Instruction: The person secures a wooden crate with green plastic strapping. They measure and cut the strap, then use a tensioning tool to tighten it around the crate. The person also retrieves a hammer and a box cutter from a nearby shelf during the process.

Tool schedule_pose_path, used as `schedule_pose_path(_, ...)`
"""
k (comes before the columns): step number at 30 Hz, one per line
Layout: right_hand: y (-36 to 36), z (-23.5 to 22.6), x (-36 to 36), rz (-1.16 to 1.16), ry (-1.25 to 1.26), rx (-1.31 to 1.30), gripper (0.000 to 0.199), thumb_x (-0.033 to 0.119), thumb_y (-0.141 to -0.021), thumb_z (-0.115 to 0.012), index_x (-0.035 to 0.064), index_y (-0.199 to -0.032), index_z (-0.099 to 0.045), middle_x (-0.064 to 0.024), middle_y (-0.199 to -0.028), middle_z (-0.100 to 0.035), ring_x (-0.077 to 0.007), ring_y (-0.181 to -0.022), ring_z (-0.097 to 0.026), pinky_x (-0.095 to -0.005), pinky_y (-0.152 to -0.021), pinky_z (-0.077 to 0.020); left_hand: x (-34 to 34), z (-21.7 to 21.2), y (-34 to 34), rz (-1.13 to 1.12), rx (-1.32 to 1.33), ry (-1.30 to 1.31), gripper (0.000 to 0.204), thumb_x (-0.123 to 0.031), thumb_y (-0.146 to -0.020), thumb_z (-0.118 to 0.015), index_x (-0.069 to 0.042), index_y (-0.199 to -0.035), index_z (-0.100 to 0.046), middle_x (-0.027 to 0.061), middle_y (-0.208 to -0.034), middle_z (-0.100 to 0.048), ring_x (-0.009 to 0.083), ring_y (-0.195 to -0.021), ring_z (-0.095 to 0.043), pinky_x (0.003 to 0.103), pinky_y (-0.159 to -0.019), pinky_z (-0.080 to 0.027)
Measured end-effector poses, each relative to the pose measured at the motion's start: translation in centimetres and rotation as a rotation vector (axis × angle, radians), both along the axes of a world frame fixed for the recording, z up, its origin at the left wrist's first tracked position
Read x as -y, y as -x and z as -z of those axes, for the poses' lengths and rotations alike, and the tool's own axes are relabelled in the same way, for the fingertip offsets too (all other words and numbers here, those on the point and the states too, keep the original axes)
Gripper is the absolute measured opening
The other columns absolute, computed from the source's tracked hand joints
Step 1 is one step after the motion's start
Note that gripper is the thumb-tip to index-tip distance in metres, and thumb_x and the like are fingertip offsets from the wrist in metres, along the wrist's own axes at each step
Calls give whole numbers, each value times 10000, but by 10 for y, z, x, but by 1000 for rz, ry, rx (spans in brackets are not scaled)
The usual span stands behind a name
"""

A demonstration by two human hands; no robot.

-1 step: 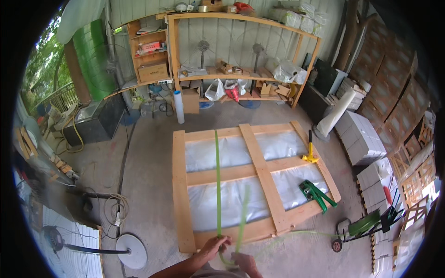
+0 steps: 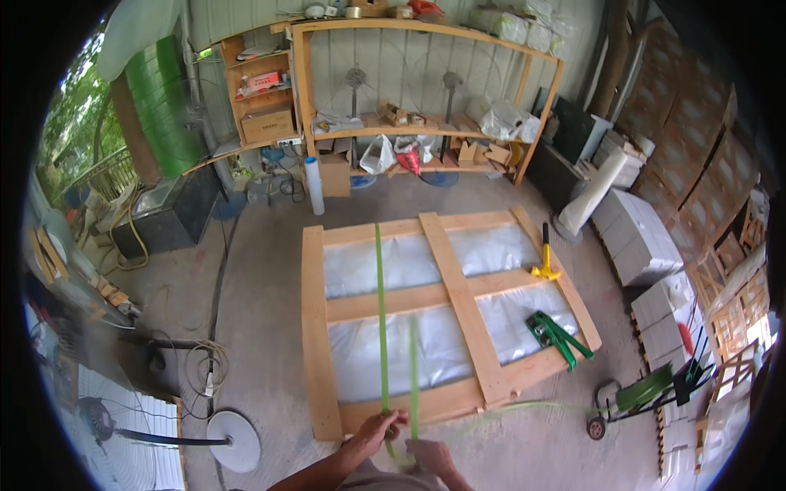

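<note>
Green strap (image 2: 381,319) — flat, narrow, loose end (image 2: 414,368) blurred — left fingers (image 2: 396,418), right fingers (image 2: 418,448) curled around it.

A packing workshop, with a concrete floor (image 2: 262,311), a ribbed metal wall (image 2: 246,16) and trees (image 2: 90,102) visible at the left. A wooden crate (image 2: 463,308) lies on the floor, a green strap (image 2: 381,303) across it, a yellow tool (image 2: 546,267) and a green tool (image 2: 561,339) along its right edge. Beyond its near right corner stands a wheeled strap reel (image 2: 644,391). White boxes (image 2: 634,233) are stacked farther right. Against the wall, a wooden rack (image 2: 304,90) holds cartons (image 2: 395,113) and plastic bags (image 2: 498,123).
</note>
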State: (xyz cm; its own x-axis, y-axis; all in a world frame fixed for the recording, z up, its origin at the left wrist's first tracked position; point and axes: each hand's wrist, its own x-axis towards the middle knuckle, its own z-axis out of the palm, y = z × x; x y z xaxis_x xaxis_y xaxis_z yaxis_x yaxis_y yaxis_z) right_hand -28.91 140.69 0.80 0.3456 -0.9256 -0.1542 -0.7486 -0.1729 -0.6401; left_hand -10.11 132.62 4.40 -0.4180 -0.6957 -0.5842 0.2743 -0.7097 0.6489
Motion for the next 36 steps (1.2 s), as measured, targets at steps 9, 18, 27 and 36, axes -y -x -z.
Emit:
schedule_pose_path(9, 43, -52, 6, 51, -447, 241, 334, 373, -943, -408, 131, -973, -636, -90, -834, -676, -283, -766, -649, -382, -700, -504, -22, -21, 76, -242, 158, 57, 287, -366, -880, -580, -86, -934, -607, 31, -764, -653, 101, -727, -575, 244, -532, -353)
schedule_pose_path(18, 83, -41, 8, 384, -681, 657, 353, 309, -891, -567, 42, -1118, -601, -69, -776, -659, -128, -699, -617, -278, -656, -500, -11, -21, 98, -157, 171, 173, 328, -317, -905, -554, 9, -874, -580, 79, -563, -552, 166, -472, -521, 281, -461, -368)
schedule_pose_path(27, 314, -92, 71, 1020, 224, 24, 245, 259, -832, -602, 48, -956, -621, -155, -876, -633, -347, -833, -607, -417, -717, -486, -12, -15, 98, -146, 328, 177, 325, -325, -934, -504, -16, -852, -563, 47, -481, -476, 116, -361, -422, 253, -349, -307)
schedule_pose_path(36, 451, -74, 189, 518, -134, -667, 531, 400, -755, -647, 44, -1132, -532, -147, -1008, -633, -331, -995, -591, -482, -866, -433, -19, 1, 147, -495, 303, 159, 217, -224, -919, -506, -42, -804, -528, 45, -510, -491, 138, -369, -453, 270, -354, -337)
